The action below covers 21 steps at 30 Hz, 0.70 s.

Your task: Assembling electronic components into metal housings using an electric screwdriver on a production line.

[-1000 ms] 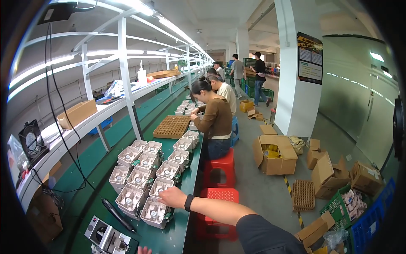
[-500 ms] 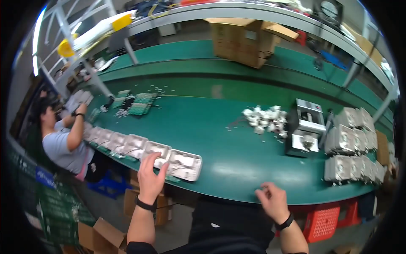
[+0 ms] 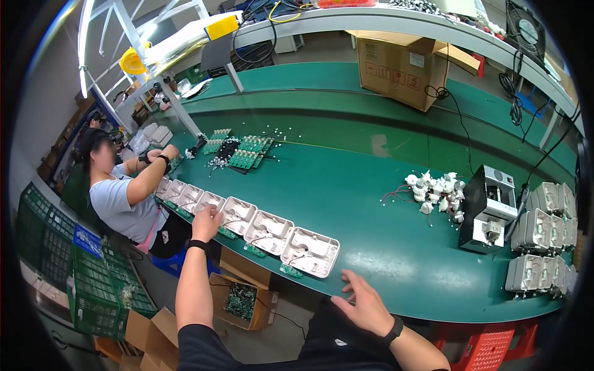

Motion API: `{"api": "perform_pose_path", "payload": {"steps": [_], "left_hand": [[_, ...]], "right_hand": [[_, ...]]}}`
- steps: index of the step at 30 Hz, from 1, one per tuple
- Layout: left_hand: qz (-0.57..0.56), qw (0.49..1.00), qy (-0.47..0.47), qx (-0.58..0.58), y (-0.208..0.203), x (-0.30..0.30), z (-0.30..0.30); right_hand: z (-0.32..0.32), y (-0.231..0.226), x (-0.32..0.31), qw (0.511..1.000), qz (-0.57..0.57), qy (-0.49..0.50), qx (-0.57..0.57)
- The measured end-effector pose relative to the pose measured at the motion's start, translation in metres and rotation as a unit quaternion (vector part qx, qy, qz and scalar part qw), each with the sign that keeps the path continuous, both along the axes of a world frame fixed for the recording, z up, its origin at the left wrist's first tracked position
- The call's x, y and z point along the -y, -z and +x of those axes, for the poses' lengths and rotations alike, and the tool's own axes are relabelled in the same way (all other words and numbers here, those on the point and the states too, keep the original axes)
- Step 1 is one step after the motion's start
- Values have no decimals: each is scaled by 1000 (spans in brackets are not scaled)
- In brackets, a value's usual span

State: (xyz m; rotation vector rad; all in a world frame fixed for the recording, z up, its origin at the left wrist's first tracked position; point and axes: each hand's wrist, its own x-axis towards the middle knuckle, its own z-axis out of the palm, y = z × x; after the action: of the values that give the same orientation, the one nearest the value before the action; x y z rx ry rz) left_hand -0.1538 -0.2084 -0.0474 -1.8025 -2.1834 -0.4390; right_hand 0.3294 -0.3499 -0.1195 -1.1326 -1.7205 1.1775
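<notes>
A row of white plastic housings (image 3: 310, 252) runs along the table's front edge toward the left, open sides up, with wires inside. Small green circuit boards (image 3: 291, 270) lie at their near sides. My left hand (image 3: 206, 224) reaches over the row at a housing farther along; its fingers are loosely bent and apart, and I see nothing held. Whether the fingertips touch the housing is hard to tell. My right hand (image 3: 366, 304) is open at the table's front edge, right of the nearest housing, fingers spread and holding nothing.
A co-worker (image 3: 130, 191) works at the table's far left. Green board panels (image 3: 250, 152) lie beyond the row. White parts with wires (image 3: 435, 193), a black-and-silver machine (image 3: 489, 210) and stacked housings (image 3: 537, 272) stand right. A cardboard box (image 3: 238, 303) holds boards below the edge.
The view has swung left. My left hand has moved left along the row, away from the nearest housings. My right hand's fingers, bent together before, are now spread, and it is closer to the row.
</notes>
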Motion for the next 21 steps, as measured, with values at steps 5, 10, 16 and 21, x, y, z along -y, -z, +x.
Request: {"api": "perform_pose_path", "payload": {"steps": [5,10,16,21], "left_hand": [[-32,997,55,48,10,-15,16],[-33,985,102,138,-3,8,26],[-97,947,187,241,-10,-3,66],[-77,918,284,265,-8,2,94]], "right_hand": [[-10,-1,-6,999,-11,40,-5],[-16,-20,8,987,-4,158,-25],[-23,-59,27,927,-3,353,129],[-19,-77,43,852,10,485,196]]}}
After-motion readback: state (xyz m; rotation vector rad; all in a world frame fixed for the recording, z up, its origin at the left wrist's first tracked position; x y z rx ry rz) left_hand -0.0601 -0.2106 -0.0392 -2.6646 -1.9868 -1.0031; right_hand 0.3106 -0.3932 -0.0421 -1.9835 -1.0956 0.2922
